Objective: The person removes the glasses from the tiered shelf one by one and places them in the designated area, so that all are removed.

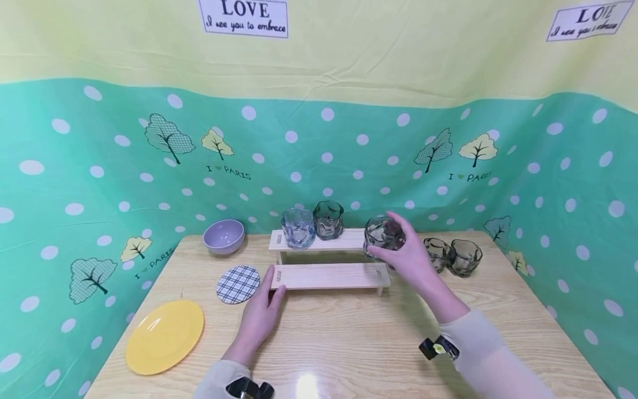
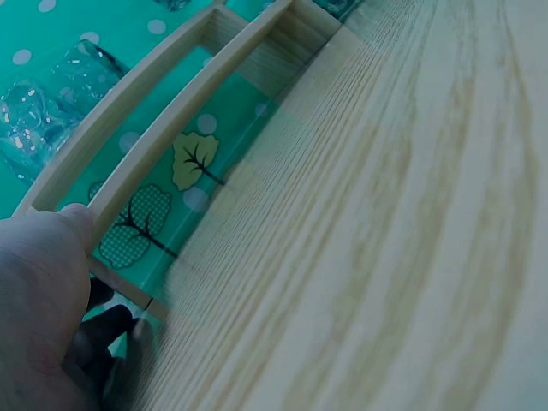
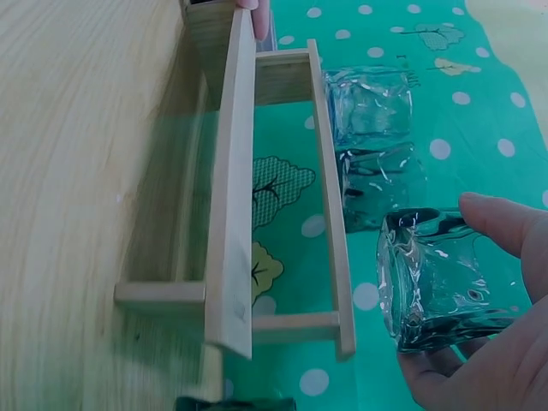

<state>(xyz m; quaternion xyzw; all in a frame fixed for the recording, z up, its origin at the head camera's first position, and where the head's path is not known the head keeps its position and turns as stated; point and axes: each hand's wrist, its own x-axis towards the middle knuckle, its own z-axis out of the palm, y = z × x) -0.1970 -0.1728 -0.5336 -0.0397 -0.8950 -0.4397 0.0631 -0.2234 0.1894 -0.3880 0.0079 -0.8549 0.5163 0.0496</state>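
Observation:
A clear grey glass (image 1: 380, 234) is gripped in my right hand (image 1: 410, 256), thumb and fingers on opposite sides of it. In the head view it overlaps the right end of the upper tier; the right wrist view shows that glass (image 3: 445, 282) just beyond the upper board. The two-tier wooden rack (image 1: 331, 277) stands mid-table. My left hand (image 1: 261, 311) holds its lower tier at the left end, the thumb (image 2: 79, 224) against the board's edge. On the upper tier, a bluish glass (image 1: 298, 228) and a dark green glass (image 1: 329, 220) stand side by side.
Two more grey glasses, one nearer (image 1: 436, 254) and one farther right (image 1: 466, 257), stand right of the rack. To the left are a purple bowl (image 1: 224, 237), a checked round coaster (image 1: 238, 284) and a yellow plate (image 1: 164, 338). A patterned cloth (image 1: 349, 133) hangs behind.

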